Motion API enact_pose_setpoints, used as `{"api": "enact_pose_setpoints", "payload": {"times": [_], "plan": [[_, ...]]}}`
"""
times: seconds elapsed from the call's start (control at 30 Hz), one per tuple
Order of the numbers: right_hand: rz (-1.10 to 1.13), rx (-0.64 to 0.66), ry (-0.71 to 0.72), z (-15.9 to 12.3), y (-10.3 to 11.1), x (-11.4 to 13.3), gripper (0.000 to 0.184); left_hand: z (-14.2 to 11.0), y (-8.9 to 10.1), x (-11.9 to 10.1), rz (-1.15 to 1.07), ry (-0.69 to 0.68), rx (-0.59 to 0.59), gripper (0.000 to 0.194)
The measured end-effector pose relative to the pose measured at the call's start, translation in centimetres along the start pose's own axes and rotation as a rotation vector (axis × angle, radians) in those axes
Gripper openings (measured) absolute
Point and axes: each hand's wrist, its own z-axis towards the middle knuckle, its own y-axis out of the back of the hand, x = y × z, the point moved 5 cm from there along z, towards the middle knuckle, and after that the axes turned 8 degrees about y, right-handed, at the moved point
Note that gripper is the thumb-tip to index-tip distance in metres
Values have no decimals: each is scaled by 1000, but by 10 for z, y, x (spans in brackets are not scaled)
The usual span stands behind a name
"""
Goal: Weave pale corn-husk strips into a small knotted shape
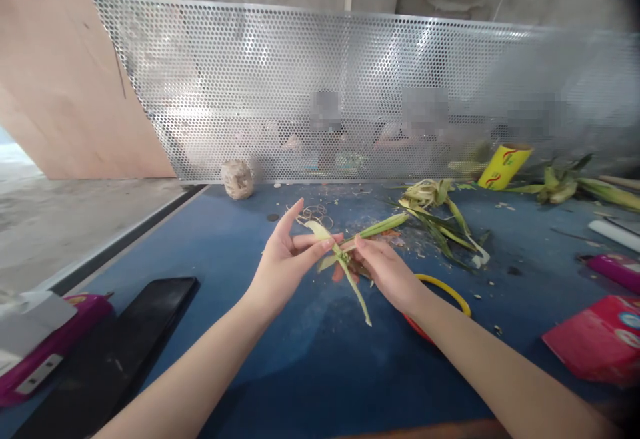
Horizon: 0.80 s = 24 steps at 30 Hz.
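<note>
A small woven piece of pale green corn husk [345, 255] is pinched between my two hands over the table. My left hand [283, 255] grips its left side between thumb and index finger, the other fingers partly extended. My right hand [387, 269] closes on the right side of the same piece with thumb and fingertips. One narrow strip hangs down toward me, a pale one points up left, and a longer green one runs to the upper right. Thin loose string [315, 214] lies just behind my left hand. Under my right forearm shows a yellow and red loop [453, 292], partly hidden.
Loose corn husks [430, 199] and scraps litter the blue table [220, 339]. A twine roll [237, 179] and a yellow roll [505, 167] stand before a perforated metal screen [280, 79]. At left lie a black slab [135, 332] and a purple power strip [90, 312]; at right, a red packet [595, 339].
</note>
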Motion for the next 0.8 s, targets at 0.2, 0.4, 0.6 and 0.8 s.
{"api": "enact_pose_setpoints", "payload": {"times": [0.2, 0.4, 0.6, 0.8], "plan": [[-446, -275, 93, -2, 19, 6, 30, -2, 2, -5, 75, -85, -82, 86], [-918, -133, 240, -8, 1, 25, 18, -4, 7, -5, 306, -167, -145, 80], [-742, -125, 297, -8, 1, 24, 25, -4, 2, -4, 286, -148, -53, 78], [-665, -120, 315, -7, 4, 23, 37, -4, -2, -8, 150, -129, 15, 83]]}}
